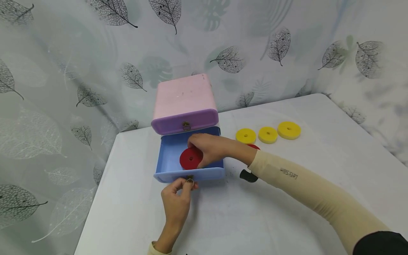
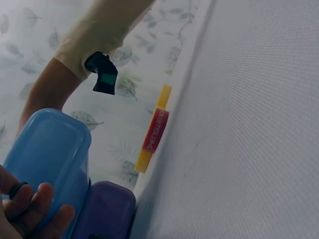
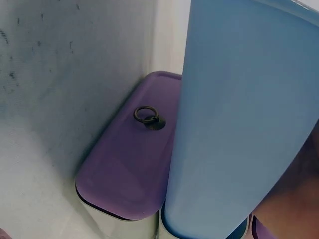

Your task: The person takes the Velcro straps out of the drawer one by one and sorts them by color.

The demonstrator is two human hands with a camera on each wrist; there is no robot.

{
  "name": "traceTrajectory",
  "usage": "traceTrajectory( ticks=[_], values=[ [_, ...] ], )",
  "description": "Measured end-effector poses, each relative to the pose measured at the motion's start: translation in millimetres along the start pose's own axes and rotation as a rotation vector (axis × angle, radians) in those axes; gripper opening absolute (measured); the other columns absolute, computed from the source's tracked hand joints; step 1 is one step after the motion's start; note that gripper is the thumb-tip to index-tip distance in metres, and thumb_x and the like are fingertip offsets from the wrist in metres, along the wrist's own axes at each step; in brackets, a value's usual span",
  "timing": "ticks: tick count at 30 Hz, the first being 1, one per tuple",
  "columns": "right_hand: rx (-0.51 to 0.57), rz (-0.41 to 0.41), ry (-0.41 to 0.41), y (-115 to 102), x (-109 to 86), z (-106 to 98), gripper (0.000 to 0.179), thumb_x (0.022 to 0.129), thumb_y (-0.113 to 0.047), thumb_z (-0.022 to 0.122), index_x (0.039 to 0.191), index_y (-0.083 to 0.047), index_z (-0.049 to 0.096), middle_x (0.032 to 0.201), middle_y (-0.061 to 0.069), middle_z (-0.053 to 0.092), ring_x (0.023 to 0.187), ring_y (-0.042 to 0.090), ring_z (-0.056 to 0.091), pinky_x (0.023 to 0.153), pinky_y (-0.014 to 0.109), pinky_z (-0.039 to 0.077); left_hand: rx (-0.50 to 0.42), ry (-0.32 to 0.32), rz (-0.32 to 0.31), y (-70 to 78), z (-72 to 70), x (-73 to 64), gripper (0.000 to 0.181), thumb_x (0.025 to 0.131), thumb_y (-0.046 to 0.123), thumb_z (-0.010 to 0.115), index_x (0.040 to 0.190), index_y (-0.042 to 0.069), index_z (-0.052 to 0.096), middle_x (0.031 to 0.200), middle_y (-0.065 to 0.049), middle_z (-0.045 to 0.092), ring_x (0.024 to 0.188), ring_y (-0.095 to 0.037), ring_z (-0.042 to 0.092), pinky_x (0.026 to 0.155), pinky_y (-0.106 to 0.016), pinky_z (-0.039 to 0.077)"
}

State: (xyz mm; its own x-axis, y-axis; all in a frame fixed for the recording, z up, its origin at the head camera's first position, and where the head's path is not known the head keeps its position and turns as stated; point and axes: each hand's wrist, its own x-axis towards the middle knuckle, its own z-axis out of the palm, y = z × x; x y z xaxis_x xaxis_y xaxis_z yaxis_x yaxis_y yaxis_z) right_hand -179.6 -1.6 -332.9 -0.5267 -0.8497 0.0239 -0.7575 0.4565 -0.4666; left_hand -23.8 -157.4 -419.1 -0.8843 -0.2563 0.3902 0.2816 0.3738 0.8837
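Note:
A pulled-out blue drawer (image 1: 169, 150) juts from a small pink chest (image 1: 185, 94). My left hand (image 1: 176, 202) pinches the ring pull (image 1: 190, 181) on its front; in the left wrist view the ring (image 2: 18, 189) lies by the curled fingers. Inside the drawer, my right hand (image 1: 211, 147) grips a red disc (image 1: 189, 159) with a small centre hole, thumb at its near right edge, fingers behind it. In the right wrist view the blue drawer's side (image 3: 239, 109) covers most of that hand; the disc is hidden there.
Three yellow discs (image 1: 267, 135) lie on the white table (image 1: 302, 170) at the right. Another red disc (image 1: 254, 146) is partly hidden by the right forearm. Above the blue drawer is a closed purple drawer (image 1: 200, 118); another purple drawer (image 3: 129, 164) sits below.

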Motion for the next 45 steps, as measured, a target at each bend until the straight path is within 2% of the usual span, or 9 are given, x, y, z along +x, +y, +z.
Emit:
traceTrajectory(
  ticks=[7,19,33,45],
  values=[
    [0.037,-0.014,0.006,1.2,-3.3,-1.0,0.075,0.078,-0.025,0.092,0.138,0.0,0.057,0.127,0.008,0.061,0.113,0.019,0.057,0.092,0.028,0.052,-0.001,-0.001,0.002,0.5,0.1,-0.4,0.028,0.097,0.0,0.063,0.072,0.009,0.067,0.077,0.013,0.073,0.075,-0.012,0.073,0.091,-0.038,0.056],
    [0.099,-0.028,0.084,1.9,-8.5,-8.5,0.072,0.074,-0.024,0.094,0.135,-0.004,0.061,0.127,0.006,0.061,0.115,0.018,0.056,0.092,0.029,0.052,0.001,-0.007,0.022,-1.1,0.6,0.3,0.028,0.097,-0.001,0.062,0.071,0.009,0.067,0.077,0.013,0.073,0.075,-0.012,0.073,0.09,-0.037,0.056],
    [0.113,-0.069,0.14,-3.2,-22.2,-23.6,0.066,0.077,-0.027,0.091,0.131,-0.003,0.062,0.123,0.004,0.061,0.107,0.016,0.057,0.088,0.028,0.053,-0.015,-0.011,0.021,-2.1,0.4,0.9,0.03,0.097,-0.002,0.06,0.071,0.01,0.067,0.076,0.014,0.072,0.074,-0.013,0.072,0.085,-0.031,0.057],
    [0.154,-0.033,0.16,-2.3,-36.3,-38.5,0.07,0.074,-0.028,0.092,0.132,-0.004,0.061,0.122,0.004,0.06,0.105,0.017,0.057,0.085,0.038,0.056,-0.015,-0.001,0.012,-1.1,-0.2,0.3,0.031,0.096,-0.004,0.06,0.069,0.01,0.066,0.074,0.014,0.072,0.073,-0.013,0.071,0.082,-0.031,0.056]
  ],
)
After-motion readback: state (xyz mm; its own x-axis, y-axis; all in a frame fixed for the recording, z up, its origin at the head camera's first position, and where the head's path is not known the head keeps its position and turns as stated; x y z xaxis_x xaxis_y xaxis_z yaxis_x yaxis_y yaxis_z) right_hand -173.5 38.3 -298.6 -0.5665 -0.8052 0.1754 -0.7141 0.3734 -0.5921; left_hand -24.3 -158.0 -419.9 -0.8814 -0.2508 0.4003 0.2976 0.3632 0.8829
